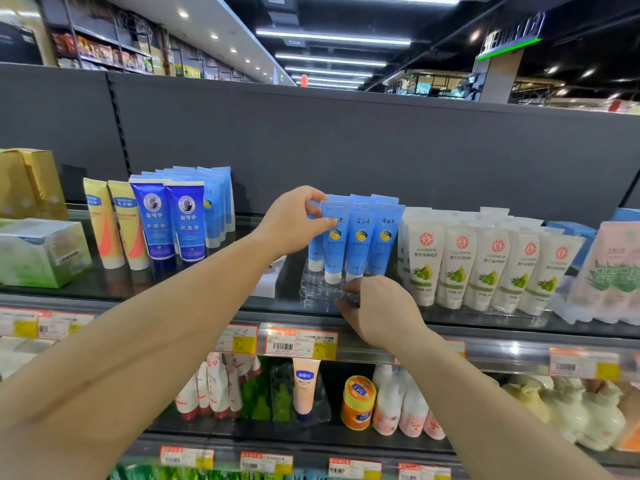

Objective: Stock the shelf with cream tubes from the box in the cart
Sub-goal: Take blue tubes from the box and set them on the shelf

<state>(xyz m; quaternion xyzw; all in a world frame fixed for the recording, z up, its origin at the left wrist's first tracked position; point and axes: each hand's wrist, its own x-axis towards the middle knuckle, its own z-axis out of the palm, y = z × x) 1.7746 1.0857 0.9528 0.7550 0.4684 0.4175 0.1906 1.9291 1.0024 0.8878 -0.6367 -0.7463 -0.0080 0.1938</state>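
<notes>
Light-blue cream tubes [358, 237], rear rows hidden, stand on the shelf [194, 299]; left hand [294, 223] pinches one's top, right hand [377, 310] curls, grip unclear, at their clear tray [317, 289].

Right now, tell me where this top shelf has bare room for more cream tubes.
The widest bare patch of the shelf lies between the dark blue tubes and the light blue tubes, behind the left hand; a white tray takes its front. The right hand is at the clear holder. It is crowded from there through the white tubes.
</notes>
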